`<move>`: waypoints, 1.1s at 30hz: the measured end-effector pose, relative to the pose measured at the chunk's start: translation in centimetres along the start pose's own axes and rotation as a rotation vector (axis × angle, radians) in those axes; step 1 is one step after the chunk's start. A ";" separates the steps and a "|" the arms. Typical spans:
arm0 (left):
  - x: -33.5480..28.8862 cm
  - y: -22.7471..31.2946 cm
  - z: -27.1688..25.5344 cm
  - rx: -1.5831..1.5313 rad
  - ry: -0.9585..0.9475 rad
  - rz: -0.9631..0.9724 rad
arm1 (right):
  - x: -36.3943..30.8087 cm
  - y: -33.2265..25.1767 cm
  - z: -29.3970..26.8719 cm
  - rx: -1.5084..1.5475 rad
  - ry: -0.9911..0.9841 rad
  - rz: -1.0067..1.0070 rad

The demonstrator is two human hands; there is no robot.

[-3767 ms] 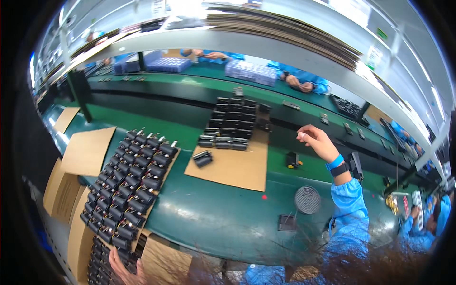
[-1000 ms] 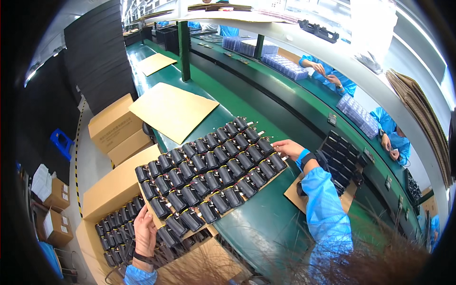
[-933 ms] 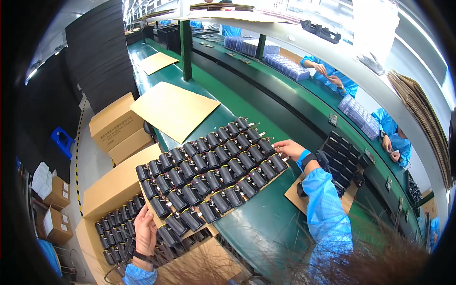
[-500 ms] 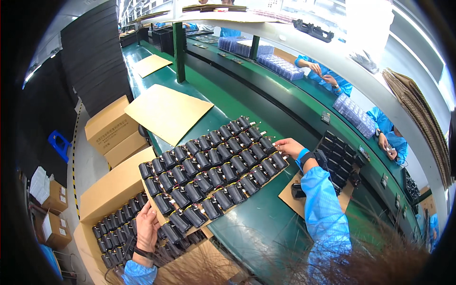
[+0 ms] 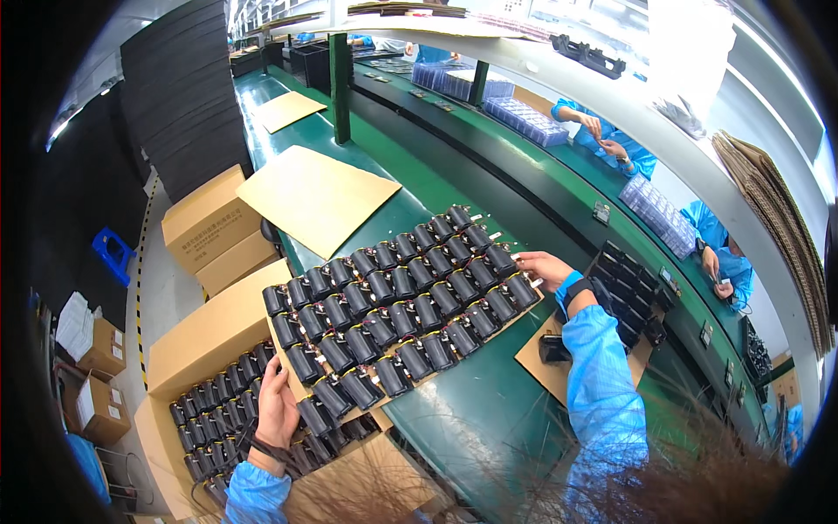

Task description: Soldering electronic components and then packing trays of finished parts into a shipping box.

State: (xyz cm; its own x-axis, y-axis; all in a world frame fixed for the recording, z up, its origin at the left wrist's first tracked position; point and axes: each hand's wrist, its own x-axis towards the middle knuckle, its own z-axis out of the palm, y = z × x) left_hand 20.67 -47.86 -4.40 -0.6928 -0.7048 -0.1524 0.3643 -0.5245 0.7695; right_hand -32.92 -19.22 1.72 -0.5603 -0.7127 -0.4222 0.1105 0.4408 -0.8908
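Note:
A cardboard sheet (image 5: 291,377) carries several rows of black cylindrical parts (image 5: 402,316) with thin wires and small metal tabs. It is held slightly tilted over the corner of the green bench and the open carton. My left hand (image 5: 278,409) grips the near left edge, thumb up along the side and fingers partly hidden below. At the far right corner, my right hand (image 5: 546,268) has its fingers closed on the sheet's edge beside the end parts. Beneath, the open carton (image 5: 205,341) contains more of these black parts (image 5: 209,417) in rows.
A bare cardboard sheet (image 5: 319,196) lies on the green bench (image 5: 471,406). Right of my right forearm, black parts (image 5: 624,293) stand on another board. Beyond runs a conveyor (image 5: 532,188), with co-workers' hands (image 5: 602,144) behind it. A shelf (image 5: 497,33) crosses overhead; closed cartons (image 5: 209,223) stand left.
The whole view has shifted slightly. Both hands keep their hold on the loaded sheet, which stays in nearly the same place over the bench and carton.

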 end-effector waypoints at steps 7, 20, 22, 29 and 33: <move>-0.3 -0.3 2.9 -0.066 -0.036 0.036 | 0.2 0.4 -1.1 0.000 -0.042 -0.037; 1.2 0.9 1.8 0.039 -0.016 0.004 | -1.0 1.2 -1.1 0.083 -0.119 -0.125; 1.4 1.1 1.7 0.062 0.018 0.003 | -1.5 0.4 -0.8 0.073 -0.134 -0.119; 0.4 2.3 3.5 0.113 0.048 0.015 | -3.5 -1.9 -0.1 0.089 -0.190 -0.138; -0.2 2.2 4.4 0.124 0.093 0.001 | -1.8 -0.7 -0.5 0.121 -0.261 -0.113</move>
State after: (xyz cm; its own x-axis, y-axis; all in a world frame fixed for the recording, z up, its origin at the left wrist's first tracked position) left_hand 18.85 -46.78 0.04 -0.6298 -0.7494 -0.2044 0.2812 -0.4652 0.8393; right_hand -32.38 -18.02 3.15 -0.3462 -0.8768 -0.3339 0.1653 0.2933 -0.9416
